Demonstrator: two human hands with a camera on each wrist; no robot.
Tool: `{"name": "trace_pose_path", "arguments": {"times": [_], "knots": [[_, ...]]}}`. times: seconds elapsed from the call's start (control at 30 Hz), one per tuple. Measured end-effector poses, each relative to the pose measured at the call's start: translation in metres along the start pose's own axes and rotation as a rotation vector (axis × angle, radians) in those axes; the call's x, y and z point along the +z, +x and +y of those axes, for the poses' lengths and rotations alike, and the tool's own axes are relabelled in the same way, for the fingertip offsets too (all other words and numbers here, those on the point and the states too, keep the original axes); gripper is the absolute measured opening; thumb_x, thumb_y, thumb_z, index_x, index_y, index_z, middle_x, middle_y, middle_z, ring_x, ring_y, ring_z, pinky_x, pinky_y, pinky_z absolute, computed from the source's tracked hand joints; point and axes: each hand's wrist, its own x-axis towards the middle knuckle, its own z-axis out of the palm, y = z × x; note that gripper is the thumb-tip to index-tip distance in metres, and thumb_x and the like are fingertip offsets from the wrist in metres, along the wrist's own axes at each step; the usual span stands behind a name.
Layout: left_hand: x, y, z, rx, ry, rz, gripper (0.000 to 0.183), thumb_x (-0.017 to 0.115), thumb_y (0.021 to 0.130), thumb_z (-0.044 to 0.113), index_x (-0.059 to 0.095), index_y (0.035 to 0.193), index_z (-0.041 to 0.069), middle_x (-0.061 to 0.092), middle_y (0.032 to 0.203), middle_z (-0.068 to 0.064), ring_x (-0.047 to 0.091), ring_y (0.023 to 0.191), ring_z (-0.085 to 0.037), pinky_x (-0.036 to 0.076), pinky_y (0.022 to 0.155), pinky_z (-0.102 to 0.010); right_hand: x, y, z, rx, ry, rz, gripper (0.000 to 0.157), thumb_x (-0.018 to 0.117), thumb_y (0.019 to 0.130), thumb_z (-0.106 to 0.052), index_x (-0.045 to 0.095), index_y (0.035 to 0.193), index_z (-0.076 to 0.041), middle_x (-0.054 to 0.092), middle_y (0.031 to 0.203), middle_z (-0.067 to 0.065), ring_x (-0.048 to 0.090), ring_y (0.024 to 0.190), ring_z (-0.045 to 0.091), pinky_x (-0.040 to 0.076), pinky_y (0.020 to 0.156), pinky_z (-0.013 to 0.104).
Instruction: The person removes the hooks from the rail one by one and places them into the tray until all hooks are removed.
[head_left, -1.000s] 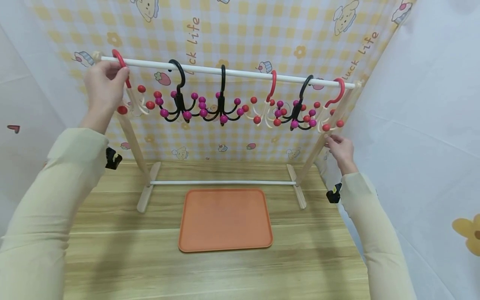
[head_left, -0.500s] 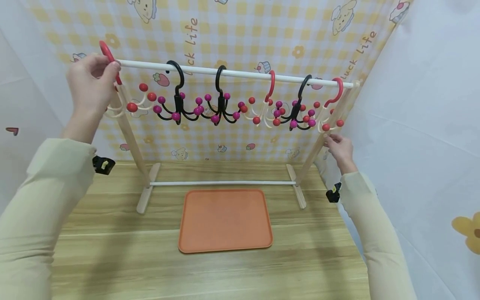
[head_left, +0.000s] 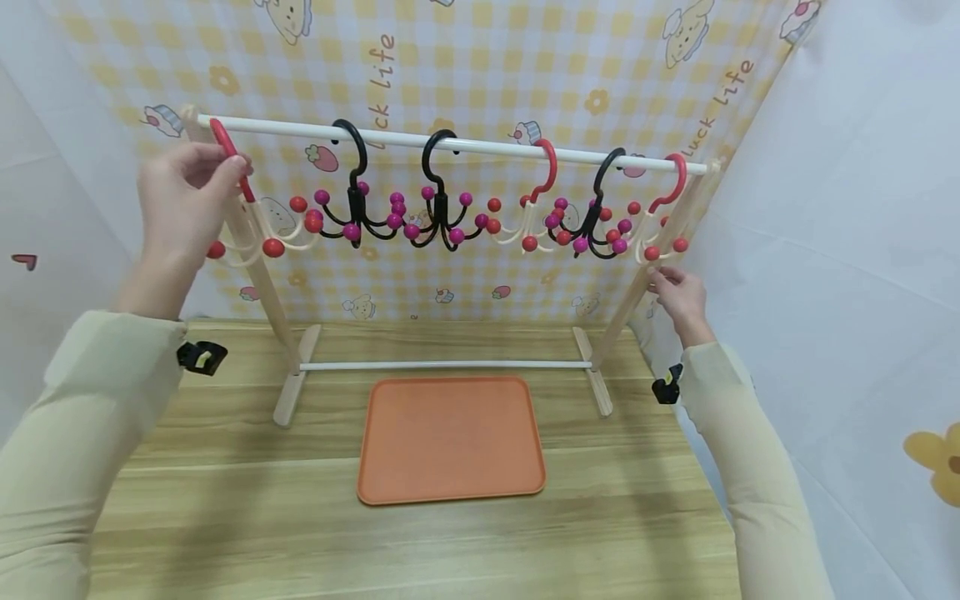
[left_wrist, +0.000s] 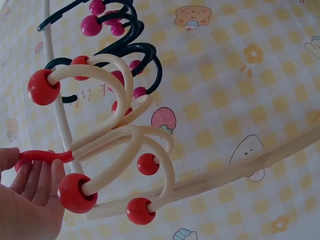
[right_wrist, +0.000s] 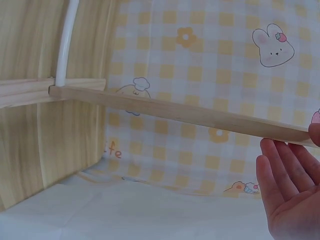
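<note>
Between your left fingers, closed in a pinch, is the red hook of a cream hanger; its curved arms, tipped with red balls, spread just below your grip. Well apart, your right fingers hold a wooden post against the thumb. The hanger looks light, stiff and smooth, probably plastic: it may swivel at the pinch, and the straight part of the hook seems a safer hold than the thin arms. Compared with half a second ago, your left fingers are lower; the hook's top, then above the white rod, is now level with it, though whether it rests there you cannot tell. The rod's left end, then hidden behind those fingers, now shows. Your right fingers stay in place.
</note>
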Motion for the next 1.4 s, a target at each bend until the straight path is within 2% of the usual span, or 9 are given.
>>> {"name": "trace_pose_path", "arguments": {"times": [0.1,0.3,0.5,0.7,0.87,1.13,1.27,1.4], "knots": [[0.001,-0.005,-0.005,-0.006,-0.005,-0.012,0.018,0.062,0.082,0.020,0.064,0.096,0.009,0.062,0.085,0.007,0.055,0.079,-0.007,0.042,0.073,-0.015,0.000,0.000,0.001,-0.013,-0.004,0.006,0.051,0.046,0.090,-0.031,0.045,0.124,0.006,0.051,0.117,0.024,0.057,0.095,0.020,0.043,0.063,0.017],[0.005,-0.015,-0.017,0.004,0.029,-0.038,0.019,0.062,0.083,0.021,0.063,0.097,0.009,0.061,0.085,0.006,0.056,0.076,-0.007,0.044,0.069,-0.012,0.000,0.000,0.000,-0.018,-0.011,0.008,0.049,0.045,0.090,-0.030,0.045,0.123,0.006,0.051,0.116,0.024,0.058,0.093,0.019,0.045,0.071,0.026],[0.007,-0.026,-0.028,-0.026,0.009,-0.093,0.022,0.061,0.082,0.024,0.062,0.099,0.009,0.062,0.088,0.005,0.057,0.079,-0.008,0.043,0.072,-0.011,0.000,0.000,0.000,-0.016,-0.005,0.003,0.049,0.044,0.091,-0.029,0.045,0.125,0.006,0.050,0.117,0.025,0.057,0.093,0.018,0.044,0.076,0.030],[0.012,-0.035,-0.044,0.009,-0.002,-0.122,0.016,0.061,0.083,0.021,0.061,0.092,0.009,0.063,0.083,0.011,0.058,0.074,-0.007,0.044,0.068,-0.012,0.001,0.000,0.001,-0.017,-0.002,0.009,0.048,0.045,0.090,-0.030,0.046,0.123,0.006,0.051,0.117,0.024,0.057,0.094,0.020,0.044,0.077,0.033],[0.020,-0.045,-0.059,0.029,-0.001,-0.144,0.014,0.060,0.084,0.019,0.060,0.090,0.006,0.063,0.081,0.013,0.059,0.072,-0.006,0.045,0.066,-0.012,0.000,0.000,0.001,-0.015,-0.009,0.006,0.049,0.045,0.090,-0.031,0.046,0.123,0.005,0.051,0.117,0.024,0.056,0.098,0.023,0.044,0.077,0.031],[0.033,-0.059,-0.082,-0.027,0.069,-0.208,0.030,0.058,0.085,0.028,0.057,0.097,0.001,0.062,0.081,0.016,0.058,0.072,-0.004,0.043,0.068,-0.012,0.001,0.001,0.001,-0.021,-0.015,0.017,0.050,0.047,0.090,-0.032,0.047,0.122,0.006,0.052,0.115,0.024,0.058,0.090,0.016,0.045,0.065,0.020],[0.042,-0.065,-0.093,-0.007,0.109,-0.248,0.031,0.058,0.085,0.026,0.058,0.098,-0.003,0.063,0.080,0.012,0.057,0.071,-0.005,0.043,0.062,-0.014,0.001,0.000,0.000,-0.017,-0.009,0.018,0.051,0.047,0.089,-0.032,0.046,0.123,0.006,0.052,0.116,0.023,0.058,0.093,0.019,0.045,0.064,0.019],[0.052,-0.073,-0.104,0.001,0.146,-0.301,0.033,0.057,0.086,0.026,0.058,0.100,-0.004,0.063,0.083,0.002,0.056,0.072,-0.008,0.043,0.060,-0.016,0.000,0.000,0.000,-0.005,-0.004,0.008,0.052,0.047,0.089,-0.033,0.045,0.124,0.006,0.051,0.118,0.023,0.056,0.098,0.023,0.045,0.072,0.026]]}}
